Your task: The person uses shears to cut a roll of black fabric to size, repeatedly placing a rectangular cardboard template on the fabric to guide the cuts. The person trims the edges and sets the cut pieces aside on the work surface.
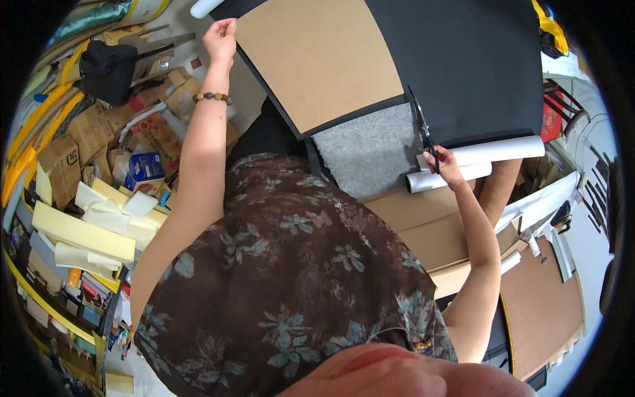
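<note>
Two bare hands are at work here; clock directions are read on the whole view unless a hand is named as the centre. The right hand (pixel 444 165), between two and three o'clock, is closed around the handles of black scissors (pixel 423 122), whose blades point away between eleven and twelve from it. Whether the blades are parted is too fine to tell.

Just beside this hand, toward its nine, a grey felt piece (pixel 367 149) lies flat, its right edge next to the scissors. A long white roll (pixel 506 149) stretches toward the hand's three, and a shorter white roll (pixel 456 176) sits just below it. Brown cardboard (pixel 423 221) shows toward the hand's six to seven. A wide black surface (pixel 469 66) spreads beyond the blades, from the hand's twelve to one.

The left hand (pixel 219 43) is at eleven o'clock, arm stretched out, a beaded bracelet (pixel 211 97) on the wrist. Its fingers bend in toward the thumb at the upper left edge of a tan sheet (pixel 317 63); I cannot tell whether they are clamped on anything. The tan sheet lies over the black surface, around twelve.

Farther out, a black bag-like bundle (pixel 109 69) sits at ten, cartons (pixel 89 132) between nine and ten, pale yellow foam pieces (pixel 86 231) between eight and nine, and a brown board (pixel 542 308) at four.
</note>
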The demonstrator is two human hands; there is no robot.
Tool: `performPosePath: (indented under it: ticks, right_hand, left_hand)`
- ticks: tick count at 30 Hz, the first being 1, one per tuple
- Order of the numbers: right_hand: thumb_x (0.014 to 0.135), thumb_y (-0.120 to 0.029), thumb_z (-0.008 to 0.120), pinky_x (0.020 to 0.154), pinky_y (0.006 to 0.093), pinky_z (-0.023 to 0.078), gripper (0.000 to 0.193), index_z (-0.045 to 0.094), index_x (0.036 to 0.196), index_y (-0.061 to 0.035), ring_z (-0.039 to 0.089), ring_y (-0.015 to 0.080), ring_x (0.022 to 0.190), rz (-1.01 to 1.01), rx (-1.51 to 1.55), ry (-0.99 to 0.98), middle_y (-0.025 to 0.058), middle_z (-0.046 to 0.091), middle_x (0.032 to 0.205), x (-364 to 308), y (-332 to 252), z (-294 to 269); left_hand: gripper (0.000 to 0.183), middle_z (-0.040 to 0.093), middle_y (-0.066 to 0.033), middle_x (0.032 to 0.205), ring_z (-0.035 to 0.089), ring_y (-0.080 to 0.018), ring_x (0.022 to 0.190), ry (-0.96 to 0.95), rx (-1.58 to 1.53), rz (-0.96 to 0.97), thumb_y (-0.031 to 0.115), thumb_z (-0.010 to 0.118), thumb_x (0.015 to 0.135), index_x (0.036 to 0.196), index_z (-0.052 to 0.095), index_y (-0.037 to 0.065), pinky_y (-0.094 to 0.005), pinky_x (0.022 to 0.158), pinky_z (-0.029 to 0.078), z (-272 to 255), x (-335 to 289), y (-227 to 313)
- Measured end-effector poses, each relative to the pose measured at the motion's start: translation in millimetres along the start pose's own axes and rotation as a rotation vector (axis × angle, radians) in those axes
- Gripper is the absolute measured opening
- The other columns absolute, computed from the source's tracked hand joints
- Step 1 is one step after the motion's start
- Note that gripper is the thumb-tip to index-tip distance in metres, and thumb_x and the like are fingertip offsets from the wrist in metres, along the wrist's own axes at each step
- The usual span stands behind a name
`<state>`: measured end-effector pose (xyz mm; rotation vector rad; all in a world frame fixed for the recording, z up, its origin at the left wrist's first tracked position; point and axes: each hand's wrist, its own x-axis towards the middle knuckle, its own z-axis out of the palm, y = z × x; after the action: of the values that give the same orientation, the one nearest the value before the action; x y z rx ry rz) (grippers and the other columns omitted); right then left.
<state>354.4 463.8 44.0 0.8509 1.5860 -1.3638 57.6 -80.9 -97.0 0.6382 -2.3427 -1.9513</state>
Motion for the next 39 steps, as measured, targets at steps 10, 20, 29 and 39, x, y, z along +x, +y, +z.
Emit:
performPosePath:
  ticks: [10,20,29,39]
  right_hand:
    - [0.086,-0.021,0.073,0.048,0.0216,0.038,0.017,0.064,0.091,-0.0075,0.048,0.0046,0.053,-0.008,-0.042,0.014,-0.0053,0.052,0.064,-1,-4,0]
    - [0.083,-0.035,0.075,0.051,0.0219,0.036,0.029,0.069,0.093,-0.0083,0.045,0.0056,0.054,0.039,-0.009,0.034,-0.0054,0.049,0.060,-7,-9,-3]
    - [0.079,-0.037,0.079,0.051,0.0207,0.034,0.029,0.072,0.089,-0.0102,0.043,0.0041,0.053,0.051,0.137,0.049,-0.0068,0.051,0.062,-6,-14,-2]
    - [0.080,-0.032,0.079,0.049,0.0193,0.031,0.023,0.073,0.086,-0.0104,0.042,0.0024,0.053,0.056,0.164,0.070,-0.0091,0.050,0.061,-4,-13,3]
  left_hand:
    - [0.011,0.071,-0.0038,0.091,0.063,-0.0074,0.079,-0.014,-0.037,-0.027,0.002,0.067,0.088,0.098,0.069,-0.001,-0.0204,0.074,0.050,-7,2,-5]
    - [0.035,0.048,-0.0179,0.129,0.041,-0.0351,0.123,-0.445,0.739,0.802,0.026,0.061,0.087,0.117,0.058,0.008,-0.0520,0.108,0.028,117,-136,68]
    - [0.075,0.025,-0.0178,0.150,0.022,-0.0365,0.139,-0.691,1.074,0.870,0.059,0.054,0.085,0.143,0.040,0.013,-0.0583,0.114,0.015,153,-179,61]
    - [0.080,0.025,-0.0203,0.150,0.021,-0.0380,0.140,-0.692,1.107,0.890,0.061,0.055,0.084,0.142,0.039,0.010,-0.0600,0.113,0.014,155,-183,55]
